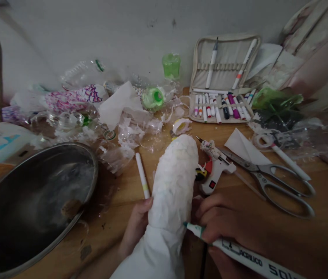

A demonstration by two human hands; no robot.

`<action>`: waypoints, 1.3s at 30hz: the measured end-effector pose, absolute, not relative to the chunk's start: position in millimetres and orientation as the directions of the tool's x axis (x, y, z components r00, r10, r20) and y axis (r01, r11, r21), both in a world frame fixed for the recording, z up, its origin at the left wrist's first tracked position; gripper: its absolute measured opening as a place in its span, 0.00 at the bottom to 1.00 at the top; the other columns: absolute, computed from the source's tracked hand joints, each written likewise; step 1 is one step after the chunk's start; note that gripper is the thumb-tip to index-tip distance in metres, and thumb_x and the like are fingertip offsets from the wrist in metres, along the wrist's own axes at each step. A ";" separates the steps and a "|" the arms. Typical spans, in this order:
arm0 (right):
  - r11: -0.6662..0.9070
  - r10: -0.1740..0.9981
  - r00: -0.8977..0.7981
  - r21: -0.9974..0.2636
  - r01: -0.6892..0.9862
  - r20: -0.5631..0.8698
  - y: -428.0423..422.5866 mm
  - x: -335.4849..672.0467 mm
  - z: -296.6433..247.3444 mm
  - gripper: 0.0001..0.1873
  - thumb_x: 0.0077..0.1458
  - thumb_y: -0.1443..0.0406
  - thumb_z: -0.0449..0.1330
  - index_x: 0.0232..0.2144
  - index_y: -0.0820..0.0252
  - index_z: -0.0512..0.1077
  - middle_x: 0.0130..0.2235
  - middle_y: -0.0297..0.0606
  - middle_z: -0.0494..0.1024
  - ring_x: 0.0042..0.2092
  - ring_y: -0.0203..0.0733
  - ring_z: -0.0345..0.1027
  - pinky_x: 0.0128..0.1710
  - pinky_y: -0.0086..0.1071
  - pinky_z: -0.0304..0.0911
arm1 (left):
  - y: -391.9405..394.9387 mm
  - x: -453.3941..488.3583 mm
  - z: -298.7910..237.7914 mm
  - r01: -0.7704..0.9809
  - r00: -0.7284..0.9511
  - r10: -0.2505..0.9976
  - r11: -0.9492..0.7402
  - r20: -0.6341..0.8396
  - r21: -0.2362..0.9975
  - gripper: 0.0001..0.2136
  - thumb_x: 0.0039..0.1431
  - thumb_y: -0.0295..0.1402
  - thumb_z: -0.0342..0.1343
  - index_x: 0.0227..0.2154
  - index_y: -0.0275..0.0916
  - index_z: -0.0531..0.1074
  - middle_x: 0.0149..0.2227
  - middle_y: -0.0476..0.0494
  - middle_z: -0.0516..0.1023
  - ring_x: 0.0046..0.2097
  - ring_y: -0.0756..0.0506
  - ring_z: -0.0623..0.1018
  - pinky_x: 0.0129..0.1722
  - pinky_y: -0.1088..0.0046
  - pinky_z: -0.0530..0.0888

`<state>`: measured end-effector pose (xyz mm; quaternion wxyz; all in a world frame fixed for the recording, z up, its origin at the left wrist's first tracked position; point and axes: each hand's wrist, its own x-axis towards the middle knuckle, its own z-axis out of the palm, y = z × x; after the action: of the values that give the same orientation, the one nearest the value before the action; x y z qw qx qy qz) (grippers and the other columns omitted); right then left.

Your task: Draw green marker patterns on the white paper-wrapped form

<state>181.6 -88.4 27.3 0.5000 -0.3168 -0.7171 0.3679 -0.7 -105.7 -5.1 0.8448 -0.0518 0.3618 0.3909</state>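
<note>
A white rounded craft piece (175,178), covered in overlapping scale-like flaps, stands up in the middle, with smooth white wrapping at its lower end. My left hand (137,223) grips its left side; part of the fingers is hidden behind it. Between the fingers of my right hand (224,223) is a green-tipped acrylic marker (241,252). Its tip is at the right edge of the craft piece, near where the flaps meet the smooth part; whether it touches, I cannot tell. Just beyond my left hand lies a white marker with a yellow band (143,176).
A metal basin (92,182) fills the left side. Beyond my right hand lie a glue gun (214,176) and large scissors (268,180). At the back are an open marker case (200,81), cut plastic scraps (136,130) and a pink-and-purple patterned piece (72,99).
</note>
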 end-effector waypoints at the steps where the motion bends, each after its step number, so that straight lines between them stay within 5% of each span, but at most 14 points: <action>1: 0.530 0.819 -0.302 -0.845 0.075 0.487 -88.4 181.9 27.7 0.12 0.48 0.74 0.55 0.33 0.53 0.68 0.26 0.31 0.74 0.31 0.40 0.69 0.33 0.34 0.70 | -105.1 0.2 -4.3 -0.684 0.446 0.614 0.703 -0.651 0.194 0.24 0.41 0.44 0.65 0.41 0.36 0.79 0.29 0.42 0.84 0.39 0.33 0.81 0.42 0.62 0.74; 9: 0.521 0.820 -0.331 -0.848 0.093 0.467 -82.2 191.3 22.2 0.13 0.48 0.74 0.55 0.36 0.53 0.67 0.28 0.32 0.72 0.35 0.39 0.68 0.34 0.33 0.68 | -95.1 8.1 10.8 -0.684 0.472 0.645 0.698 -0.601 0.211 0.16 0.49 0.38 0.58 0.40 0.35 0.79 0.31 0.42 0.84 0.40 0.33 0.81 0.45 0.59 0.73; 12: 0.503 0.819 -0.399 -0.850 0.156 0.412 -79.1 194.0 23.2 0.11 0.50 0.74 0.55 0.35 0.53 0.67 0.30 0.32 0.72 0.36 0.38 0.69 0.35 0.31 0.68 | -90.5 12.2 14.8 -0.714 0.469 0.684 0.666 -0.559 0.215 0.18 0.44 0.36 0.61 0.40 0.37 0.79 0.32 0.43 0.84 0.41 0.32 0.80 0.46 0.59 0.73; 17: 0.554 0.797 -0.394 -0.814 0.176 0.458 -79.9 186.6 22.4 0.11 0.49 0.73 0.55 0.36 0.55 0.67 0.30 0.32 0.73 0.35 0.38 0.70 0.33 0.31 0.69 | -92.6 16.4 17.9 -0.674 0.507 0.647 0.710 -0.570 0.206 0.24 0.44 0.44 0.64 0.43 0.36 0.77 0.36 0.41 0.83 0.43 0.33 0.80 0.48 0.58 0.71; 22: 0.617 0.766 -0.338 -0.773 0.146 0.547 -85.2 175.9 12.8 0.14 0.51 0.76 0.53 0.38 0.54 0.68 0.28 0.31 0.76 0.32 0.40 0.70 0.34 0.35 0.71 | -98.8 17.4 13.3 -0.600 0.469 0.606 0.753 -0.643 0.272 0.30 0.34 0.41 0.71 0.43 0.33 0.77 0.36 0.37 0.83 0.44 0.33 0.79 0.50 0.58 0.70; 33: 0.654 0.717 -0.392 -0.751 0.091 0.576 -85.4 181.3 12.8 0.16 0.47 0.74 0.55 0.39 0.56 0.68 0.28 0.33 0.76 0.30 0.41 0.70 0.33 0.37 0.72 | -105.6 10.2 -1.7 -0.636 0.584 0.611 0.754 -0.535 0.167 0.27 0.43 0.49 0.63 0.41 0.32 0.78 0.32 0.37 0.83 0.42 0.33 0.80 0.46 0.60 0.72; 39: 0.528 0.810 -0.338 -0.847 0.063 0.479 -79.0 184.6 22.4 0.11 0.44 0.72 0.56 0.33 0.53 0.68 0.26 0.30 0.73 0.31 0.39 0.69 0.30 0.32 0.70 | -107.5 5.0 -5.9 -0.635 0.582 0.625 0.749 -0.521 0.190 0.24 0.42 0.50 0.62 0.37 0.34 0.80 0.31 0.40 0.83 0.41 0.34 0.80 0.43 0.63 0.73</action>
<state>184.6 -79.0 22.4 0.4898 -0.3016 -0.7238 0.3811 5.0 -107.5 -5.9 0.8893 -0.0086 0.2894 0.3540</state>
